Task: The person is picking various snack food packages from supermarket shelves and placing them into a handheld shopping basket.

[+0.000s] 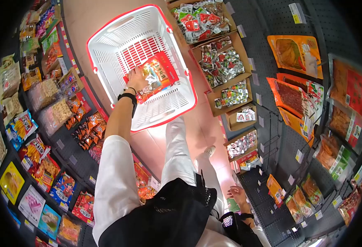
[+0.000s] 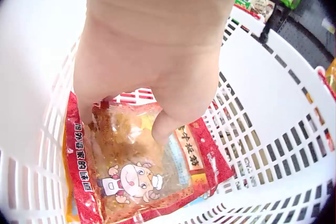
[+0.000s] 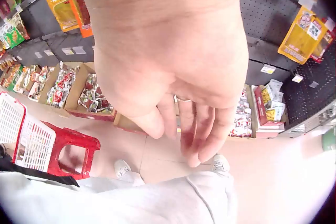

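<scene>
My left hand (image 1: 136, 80) reaches down into a white shopping basket (image 1: 180, 108) with a red rim. It grips a red snack packet (image 1: 159, 75) with a clear window. In the left wrist view the thumb lies over the packet's front and the fingers bend round its far edge, partly hidden by the palm. A cartoon cook is printed on the packet's window. My right hand (image 3: 170, 82) hangs beside my body with its fingers loosely curled and nothing in them. Boxes of small packets stand beyond it in the right wrist view.
Snack shelves (image 1: 51, 119) line the left side. On the right, cardboard boxes (image 1: 226, 61) of small silvery packets stand below a dark pegboard rack (image 1: 287, 92) with hanging bags. A red frame (image 3: 73, 148) stands by the basket on the pinkish tiled floor.
</scene>
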### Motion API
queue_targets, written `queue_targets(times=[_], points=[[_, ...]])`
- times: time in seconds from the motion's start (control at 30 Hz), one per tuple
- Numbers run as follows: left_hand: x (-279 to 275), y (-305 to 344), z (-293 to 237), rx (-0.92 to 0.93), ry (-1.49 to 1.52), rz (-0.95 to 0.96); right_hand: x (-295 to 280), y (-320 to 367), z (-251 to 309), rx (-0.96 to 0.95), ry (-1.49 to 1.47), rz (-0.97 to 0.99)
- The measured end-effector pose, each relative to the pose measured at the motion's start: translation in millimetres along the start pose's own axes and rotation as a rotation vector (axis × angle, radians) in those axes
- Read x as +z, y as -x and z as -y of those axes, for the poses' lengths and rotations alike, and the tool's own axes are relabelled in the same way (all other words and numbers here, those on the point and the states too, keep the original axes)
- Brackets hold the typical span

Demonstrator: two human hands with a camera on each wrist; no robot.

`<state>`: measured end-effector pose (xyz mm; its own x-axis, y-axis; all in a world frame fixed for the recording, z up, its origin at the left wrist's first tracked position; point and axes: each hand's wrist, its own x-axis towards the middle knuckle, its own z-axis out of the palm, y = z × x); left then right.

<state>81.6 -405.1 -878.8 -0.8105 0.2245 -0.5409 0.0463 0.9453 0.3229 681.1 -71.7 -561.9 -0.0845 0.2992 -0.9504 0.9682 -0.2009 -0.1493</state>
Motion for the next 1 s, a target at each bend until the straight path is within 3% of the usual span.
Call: queue_targets(times=[0.13,0.2,0.3,0.33,0.4,0.53,0.6,0.67,0.73,0.87,0.93,0.97,1.0], points=[[-32.4,24.6,-28.1,-0.061,-0.084,0.119,-0.4,20.8,-7.8,0.060,-0.052,-0.033],[-36.6,23.8,-34.5,-0.074,-0.166,0.075,0.2,7.0,4.6,-0.043,-0.026,-0.041],[-73.7,33.7,-62.6,-0.038,-0.324,-0.055,15.2,-1.2,26.3,-0.049,-0.065,-0.024],[-78.0,31.4,-60.5,-0.027,-0.333,-0.073,20.7,-5.2,29.5,-0.059,-0.083,0.006],[-73.3,24.9,-45.7,-0.055,-0.254,0.086,27.0,-14.5,32.9,-0.094,-0.078,-0.001],[-58.4,28.4,-25.6,-0.011,-0.241,-0.033,40.4,-29.4,45.5,-0.161,-0.110,-0.025],[-64.1,45.7,-32.2,0.122,-0.142,0.108,42.9,-28.6,50.1,-0.167,-0.125,-0.019],[-109.8,90.1,-67.5,0.182,-0.092,0.061,52.7,-25.9,51.6,-0.180,-0.144,-0.028],[-137.1,123.9,-78.3,0.488,0.061,-0.269,61.8,-34.2,46.6,-0.223,-0.206,-0.043],[-188.8,207.1,-120.2,0.588,0.302,-0.505,73.8,-56.6,18.8,-0.319,-0.280,-0.059],[-219.3,241.4,-157.6,0.508,0.486,-0.251,83.2,-70.8,15.1,-0.384,-0.302,-0.040],[-228.6,251.3,-168.8,0.402,0.511,-0.007,86.4,-72.5,16.4,-0.384,-0.341,0.001],[-225.9,254.7,-171.9,0.471,0.453,0.117,87.0,-74.6,16.1,-0.399,-0.360,-0.006]])
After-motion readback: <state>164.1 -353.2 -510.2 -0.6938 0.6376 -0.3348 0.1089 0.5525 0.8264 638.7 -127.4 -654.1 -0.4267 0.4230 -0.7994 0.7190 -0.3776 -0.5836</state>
